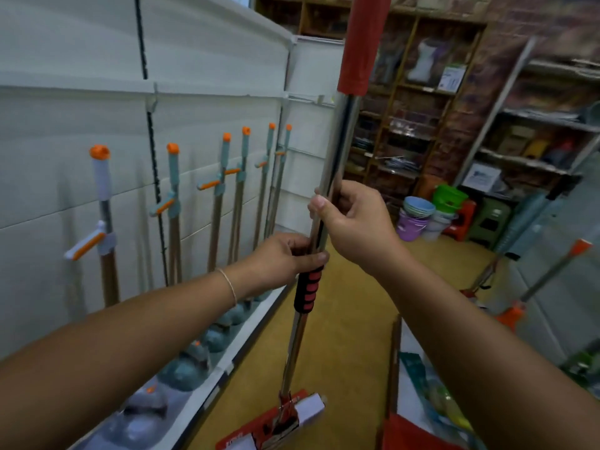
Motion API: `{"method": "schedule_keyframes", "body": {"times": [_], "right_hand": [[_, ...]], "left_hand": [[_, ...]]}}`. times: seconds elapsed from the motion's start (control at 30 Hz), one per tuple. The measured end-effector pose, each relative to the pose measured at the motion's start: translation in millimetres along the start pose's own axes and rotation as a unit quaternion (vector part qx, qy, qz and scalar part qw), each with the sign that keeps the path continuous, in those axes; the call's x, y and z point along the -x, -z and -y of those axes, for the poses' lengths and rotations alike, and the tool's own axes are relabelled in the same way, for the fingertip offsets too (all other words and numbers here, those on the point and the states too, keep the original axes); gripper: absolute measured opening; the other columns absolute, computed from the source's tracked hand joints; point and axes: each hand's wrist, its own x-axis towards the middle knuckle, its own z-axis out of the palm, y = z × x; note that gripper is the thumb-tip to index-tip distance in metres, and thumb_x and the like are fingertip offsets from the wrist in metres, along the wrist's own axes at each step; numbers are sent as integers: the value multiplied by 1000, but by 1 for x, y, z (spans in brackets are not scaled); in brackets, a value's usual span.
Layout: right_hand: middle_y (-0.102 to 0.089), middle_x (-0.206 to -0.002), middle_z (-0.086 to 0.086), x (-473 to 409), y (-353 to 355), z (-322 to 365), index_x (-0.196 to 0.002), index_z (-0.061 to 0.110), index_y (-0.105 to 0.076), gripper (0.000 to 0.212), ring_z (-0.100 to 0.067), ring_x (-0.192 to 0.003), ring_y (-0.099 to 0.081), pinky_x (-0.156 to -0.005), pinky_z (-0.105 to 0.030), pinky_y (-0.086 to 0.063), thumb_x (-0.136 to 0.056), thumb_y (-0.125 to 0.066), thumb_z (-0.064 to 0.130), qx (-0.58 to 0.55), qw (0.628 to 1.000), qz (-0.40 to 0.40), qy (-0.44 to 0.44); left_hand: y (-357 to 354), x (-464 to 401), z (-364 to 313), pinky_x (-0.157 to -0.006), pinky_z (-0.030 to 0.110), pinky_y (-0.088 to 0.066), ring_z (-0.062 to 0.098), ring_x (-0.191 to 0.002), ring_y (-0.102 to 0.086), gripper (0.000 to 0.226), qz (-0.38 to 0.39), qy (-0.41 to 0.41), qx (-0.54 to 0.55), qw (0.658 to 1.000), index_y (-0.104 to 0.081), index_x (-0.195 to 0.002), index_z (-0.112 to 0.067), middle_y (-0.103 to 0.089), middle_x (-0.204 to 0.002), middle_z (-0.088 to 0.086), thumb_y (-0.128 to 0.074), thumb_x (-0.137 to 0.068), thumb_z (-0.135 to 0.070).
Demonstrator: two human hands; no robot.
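Long steel mop (336, 151) stands upright in the aisle, its red head (276, 420) down near the floor. Both hands are wrapped round the shaft: right hand (354, 219) higher, left hand (282, 258) just above the ribbed foam grip (308, 289). Looks like an inspection, perhaps twisting a telescopic joint; it's too blurry to be sure. Next calls for a steady lift, minding the racked mops (175, 196) at left and the buckets (418, 219) ahead.

mop (337, 151) | I see a chrome pole, red sleeve (363, 43) on top, black-and-red ribbed grip (308, 287) mid-shaft, red head (276, 423) with white pad | near upright, top leaning right | head low over yellow floor (350, 319)
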Motion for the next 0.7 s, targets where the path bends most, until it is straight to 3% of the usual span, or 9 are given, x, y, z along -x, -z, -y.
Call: {"method": "schedule_keyframes", "body": {"times": [0.07,0.1,0.2,0.33,0.43,0.5,0.6,0.7], "right_hand": [[-69,-82,2,-20,-1,-18,-95,7,-68,12,-1,-78,-65,-63,-20,-51,-95,-61,18,-13,1000,-27,-2],[-68,-82,5,-30,-3,-28,-95,8,-68,10,3,-76,-63,-63,-14,-48,-95,-61,16,-17,999,-42,-6],[-71,-89,0,-65,-3,-54,-98,9,-67,9,-6,-86,-67,-74,-23,-56,-95,-62,16,-13,996,-84,-37],[-72,-86,-5,-118,5,-79,-95,9,-67,7,-11,-82,-68,-74,-28,-58,-93,-64,15,10,987,-147,-56],[-70,-90,-19,-152,19,-96,-96,-1,-64,18,-27,-86,-68,-79,-45,-56,-93,-64,17,39,978,-190,-73],[-70,-93,-21,-170,30,-110,-98,-3,-63,22,-29,-89,-68,-81,-48,-56,-93,-64,18,50,973,-211,-85],[-73,-90,-13,-190,46,-134,-98,0,-64,20,-15,-86,-71,-78,-38,-59,-94,-65,20,65,966,-232,-98],[-74,-89,-6,-207,57,-162,-97,2,-64,15,-5,-85,-72,-76,-26,-58,-95,-64,17,51,963,-245,-102]], "left_hand": [[-2,-34,7,-59,24,-49,15,-66,-64,28,21,-8,4,1000,-70,-90,-1,-71,-87,19,-70,-86,-29],[-3,-51,11,-57,21,-46,9,-61,-60,25,30,-13,11,999,-70,-85,-2,-70,-77,14,-70,-87,-27],[-4,-105,20,-67,35,-51,14,-68,-61,26,60,-21,29,998,-69,-84,-3,-67,-75,15,-70,-86,-29],[-3,-175,18,-55,16,-45,0,-57,-58,20,105,-36,26,994,-71,-78,-17,-66,-64,-8,-71,-85,-35],[-8,-221,8,-69,28,-49,10,-71,-62,24,132,-52,20,990,-72,-85,-12,-70,-78,5,-71,-84,-35],[-15,-248,4,-75,34,-52,17,-78,-64,26,153,-64,32,986,-71,-90,-8,-71,-88,14,-70,-86,-34],[-30,-281,4,-87,46,-52,31,-88,-65,29,184,-69,66,978,-68,-98,-2,-69,-100,23,-68,-89,-29],[-45,-317,12,-91,48,-50,37,-94,-65,32,214,-66,83,971,-66,-104,3,-66,-104,28,-66,-90,-26]]}}
